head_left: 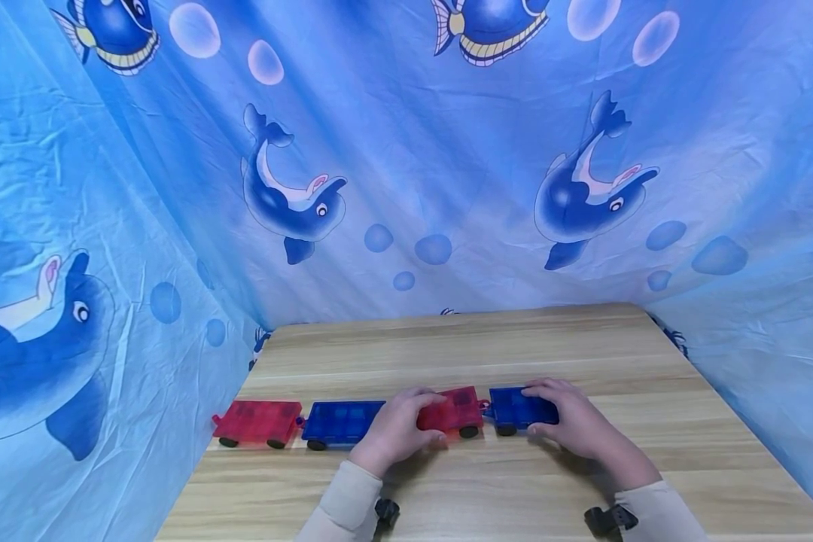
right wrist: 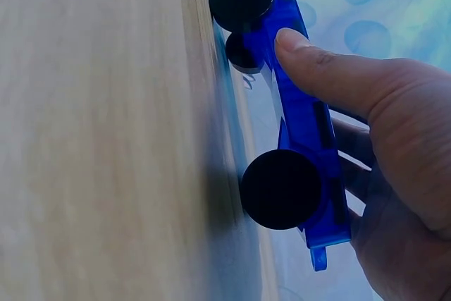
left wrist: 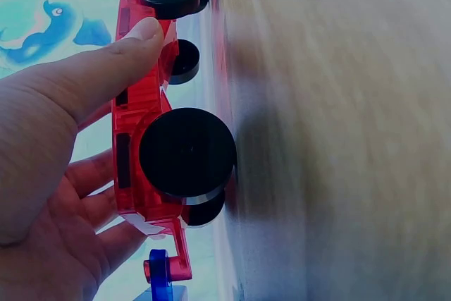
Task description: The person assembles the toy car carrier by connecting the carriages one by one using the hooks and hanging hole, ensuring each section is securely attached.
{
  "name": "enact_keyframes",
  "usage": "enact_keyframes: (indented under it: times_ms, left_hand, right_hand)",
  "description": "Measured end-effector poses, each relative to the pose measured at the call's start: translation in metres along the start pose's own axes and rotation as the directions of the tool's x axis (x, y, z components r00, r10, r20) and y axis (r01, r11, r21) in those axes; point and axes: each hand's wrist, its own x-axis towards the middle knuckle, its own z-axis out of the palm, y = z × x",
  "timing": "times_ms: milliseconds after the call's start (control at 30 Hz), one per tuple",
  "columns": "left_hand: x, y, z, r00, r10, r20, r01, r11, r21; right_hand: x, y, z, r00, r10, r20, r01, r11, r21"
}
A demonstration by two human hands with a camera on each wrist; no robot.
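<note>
My left hand (head_left: 401,426) grips a red see-through toy train car (head_left: 459,406) across its sides, the thumb on the near side beside the black wheels (left wrist: 187,153). At the right, a blue toy train car (head_left: 513,407) is held the same way by my right hand (head_left: 573,421). These two cars meet end to end at a small coupling (head_left: 485,407). Left of my left hand stand another blue car (head_left: 339,421) and another red car (head_left: 264,421), joined in the same row. My left hand hides the link between the middle cars in the head view.
The row of cars stands on a wood-grain table (head_left: 488,482). Behind and beside it hang blue curtains (head_left: 406,165) printed with dolphins, fish and bubbles. The table's back edge meets the rear curtain.
</note>
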Motion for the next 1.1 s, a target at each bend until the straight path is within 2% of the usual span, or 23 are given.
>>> enact_keyframes:
  times_ms: [300,567,800,1100]
  left_hand:
    - [0.0001,-0.0002,-0.0002,1.0,-0.015,-0.002,0.015,1.0,0.009]
    - [0.0004,-0.001,0.0008,1.0,-0.009,-0.005,0.009,1.0,0.021]
    - [-0.0013,0.0003,0.0001,1.0,0.001,0.0,-0.001,0.999,0.044]
    - [-0.0046,0.0033,-0.0011,1.0,0.007,0.015,-0.008,0.998,0.062]
  right_hand:
    - [-0.0005,0.0051,-0.0002,0.999,0.034,0.02,-0.035,0.999,0.022]
    - [-0.001,0.0046,-0.0035,0.998,0.056,0.004,-0.056,0.998,0.014]
    - [-0.0027,0.0014,-0.0041,1.0,0.024,0.009,-0.024,0.999,0.021]
    - [-0.0057,0.0001,-0.0069,0.998,0.056,0.033,-0.057,0.998,0.03]
